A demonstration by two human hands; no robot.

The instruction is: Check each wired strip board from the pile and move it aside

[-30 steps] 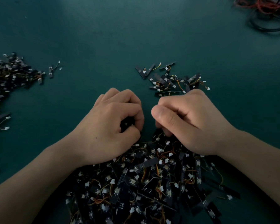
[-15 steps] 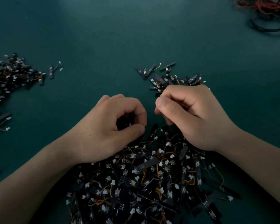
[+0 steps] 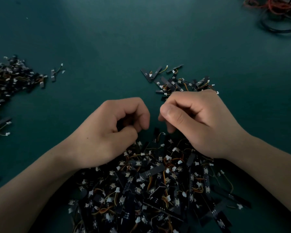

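- The fingers (image 3: 138,115) of the left hand (image 3: 107,133) are curled in toward the thumb. A dark piece (image 3: 120,125) in the hollow is judged to be a board pinched there, though little of it is shown.
- The fingers (image 3: 176,115) of the right hand (image 3: 202,125) are curled, with the thumb laid along the forefinger. Whether anything is held cannot be told, as the underside is hidden.
- The pile (image 3: 149,185) of wired strip boards is spread at 6 o'clock from both hands, and its far edge is overlapped by both.
- A loose board (image 3: 155,134) is propped at that far edge, in the gap between the hands. Its long axis runs roughly 12 to 6, and a wire is looped off toward 3 o'clock.
- This board lies at about 7 o'clock from the right fingertips and 4 o'clock from the left ones, near both. The right hand is judged the likelier to take it.
- A small heap (image 3: 173,81) of boards is seen at 12 o'clock, partly hidden by the right knuckles. A larger heap (image 3: 10,84) lies at 9 o'clock, well apart on the table (image 3: 107,39).
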